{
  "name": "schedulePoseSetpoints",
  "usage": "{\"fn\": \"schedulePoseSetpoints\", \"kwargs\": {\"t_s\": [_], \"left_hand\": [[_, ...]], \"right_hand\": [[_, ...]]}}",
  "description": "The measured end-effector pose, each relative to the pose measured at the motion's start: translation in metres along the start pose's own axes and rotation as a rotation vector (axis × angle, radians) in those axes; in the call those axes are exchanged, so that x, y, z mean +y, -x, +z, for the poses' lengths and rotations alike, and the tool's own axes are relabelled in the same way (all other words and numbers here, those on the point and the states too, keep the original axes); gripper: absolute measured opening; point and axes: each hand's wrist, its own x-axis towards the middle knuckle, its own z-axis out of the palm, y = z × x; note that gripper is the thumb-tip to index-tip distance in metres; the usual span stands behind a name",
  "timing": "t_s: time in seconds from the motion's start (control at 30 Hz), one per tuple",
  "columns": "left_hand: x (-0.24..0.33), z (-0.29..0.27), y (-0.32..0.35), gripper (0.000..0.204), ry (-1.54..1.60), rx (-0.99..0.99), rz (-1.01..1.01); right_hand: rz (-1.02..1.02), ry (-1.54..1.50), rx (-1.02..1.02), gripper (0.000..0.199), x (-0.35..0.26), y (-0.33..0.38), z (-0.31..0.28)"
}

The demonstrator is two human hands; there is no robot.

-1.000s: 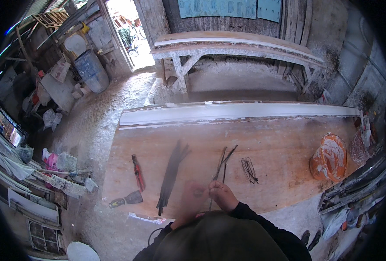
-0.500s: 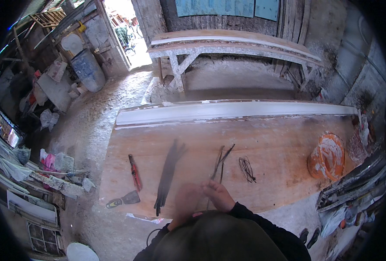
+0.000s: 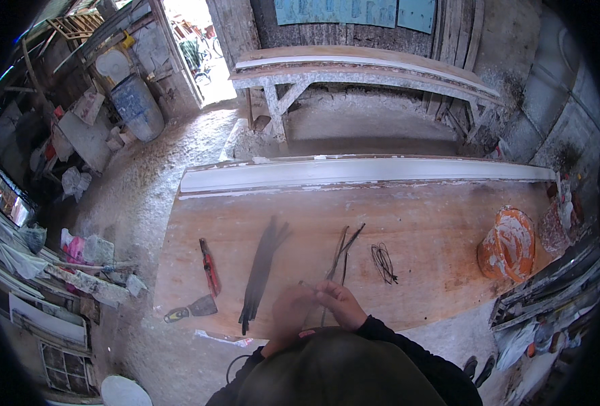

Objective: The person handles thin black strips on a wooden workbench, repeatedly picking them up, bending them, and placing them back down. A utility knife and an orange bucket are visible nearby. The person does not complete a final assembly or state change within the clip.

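At the table's near edge, my right hand (image 3: 340, 304) is closed in a pinch on a thin dark strip, whose end pokes out between my two hands. Close against it is my left hand (image 3: 292, 310), hazy in the picture, so its fingers do not show clearly. Just beyond my hands lie loose dark strips (image 3: 346, 252), crossing each other. A bundle of longer dark strips (image 3: 258, 281) rests to the left. On the right lies a loose coil of thin black wire (image 3: 383, 264).
Further left are a red-handled tool (image 3: 209, 268) and a putty knife (image 3: 202, 308). An orange plaster-smeared bucket (image 3: 506, 245) stands at the table's right end. A long white moulding (image 3: 367, 172) runs along the far edge. Behind it stands a bench (image 3: 367, 73).
The strip's end now shows between my hands, and my right hand has shifted very slightly. Things on the table have stayed where they were.
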Motion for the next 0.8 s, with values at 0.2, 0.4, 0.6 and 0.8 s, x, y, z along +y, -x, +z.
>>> {"fn": "schedulePoseSetpoints", "kwargs": {"t_s": [0.2,0.4,0.6,0.8], "left_hand": [[-0.003,0.002,0.003,0.012,0.044,-0.024,-0.073],[-0.023,-0.003,0.005,0.011,-0.005,-0.049,-0.128],[-0.017,-0.007,0.002,0.012,0.014,-0.068,-0.171],[-0.011,-0.009,0.0,0.012,0.185,-0.104,-0.311]], "right_hand": [[-0.055,0.071,0.048,0.009,0.0,0.002,-0.003],[-0.047,0.073,0.112,0.009,0.0,0.004,-0.006],[-0.066,0.13,0.131,0.008,-0.011,0.005,0.006],[-0.071,0.177,0.064,0.01,-0.004,0.004,-0.004]]}}
